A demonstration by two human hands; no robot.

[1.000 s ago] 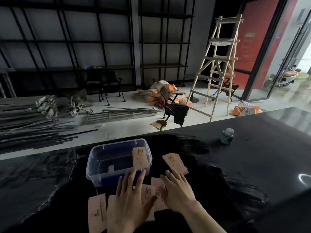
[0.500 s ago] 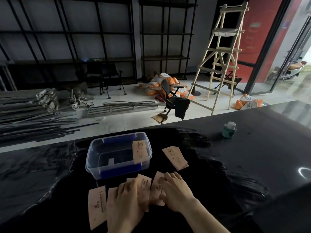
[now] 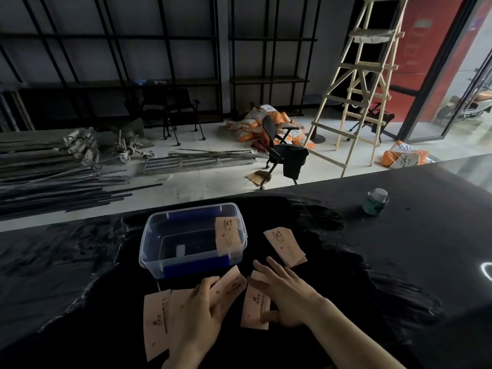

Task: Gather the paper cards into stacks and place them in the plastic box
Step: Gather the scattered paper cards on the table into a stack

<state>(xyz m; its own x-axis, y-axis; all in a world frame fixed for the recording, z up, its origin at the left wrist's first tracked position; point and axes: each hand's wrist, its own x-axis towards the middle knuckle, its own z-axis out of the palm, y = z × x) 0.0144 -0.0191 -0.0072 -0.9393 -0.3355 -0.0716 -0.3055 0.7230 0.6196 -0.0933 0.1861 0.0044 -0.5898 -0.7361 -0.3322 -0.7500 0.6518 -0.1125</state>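
A clear plastic box (image 3: 149,235) with blue clips stands on the black table, and one tan paper card (image 3: 227,235) leans inside against its right wall. A fanned stack of cards (image 3: 286,246) lies to the right of the box. In front of the box, my left hand (image 3: 197,312) pinches a tilted card (image 3: 231,284) and covers part of another card (image 3: 181,302). One more card (image 3: 155,320) lies flat at the far left. My right hand (image 3: 285,296) rests with spread fingers on a card (image 3: 254,307).
A small green and white bottle (image 3: 375,202) stands at the table's far right. A wrinkled black sheet (image 3: 346,275) covers the table around the cards. The table's far edge runs just behind the box; beyond it are a floor, a chair and a ladder.
Both hands have drawn back from the box toward me. My left hand has taken hold of a card, which now tilts up. My right hand has spread over the card beside it.
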